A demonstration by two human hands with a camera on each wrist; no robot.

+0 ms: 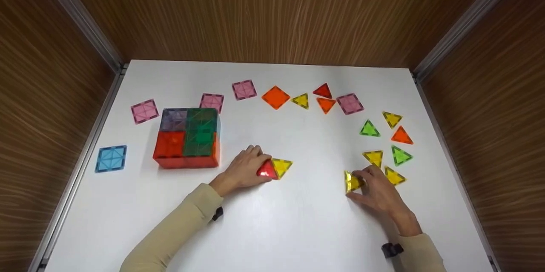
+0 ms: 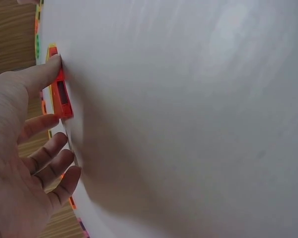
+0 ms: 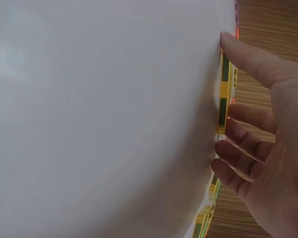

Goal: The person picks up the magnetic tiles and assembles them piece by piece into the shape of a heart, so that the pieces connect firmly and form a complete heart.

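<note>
My left hand (image 1: 243, 169) pinches a red triangular magnetic tile (image 1: 267, 170) between thumb and fingers, near the middle of the table. Along the red tile's right side lies a yellow triangular tile (image 1: 282, 167), edge to edge with it. In the left wrist view the red tile (image 2: 63, 93) shows edge-on, with the thumb on one corner. On the right, my right hand (image 1: 378, 190) pinches another yellow triangular tile (image 1: 353, 182), its left edge shining. The right wrist view shows this yellow tile (image 3: 223, 94) edge-on between thumb and fingers.
A block of red, green and purple tiles (image 1: 187, 136) stands left of my left hand. Pink squares (image 1: 244, 90), an orange square (image 1: 276, 97) and several small triangles (image 1: 369, 128) lie along the back and right. A blue square (image 1: 111, 158) lies far left.
</note>
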